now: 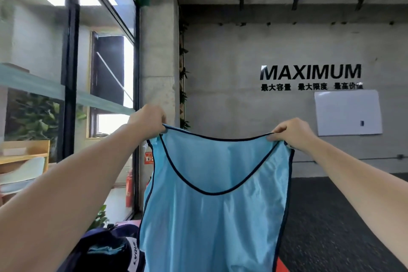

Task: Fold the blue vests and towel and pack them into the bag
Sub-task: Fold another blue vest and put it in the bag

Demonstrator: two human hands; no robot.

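The light blue vest (212, 205) hangs spread between the left hand (148, 119) and the right hand (291, 133), which pinch its shoulder straps, and it screens the whole middle. Near left, a dark bag (106, 249) sits just beside its lower edge. Farther left stands a glass partition (72, 73). To the right, dark floor (335, 216) lies open up to the far concrete wall (242, 51).

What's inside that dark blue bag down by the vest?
Inside the open dark navy bag, some light blue fabric shows, maybe folded already. The hanging light blue mesh vest covers the bag's right side, so the rest stays hidden.
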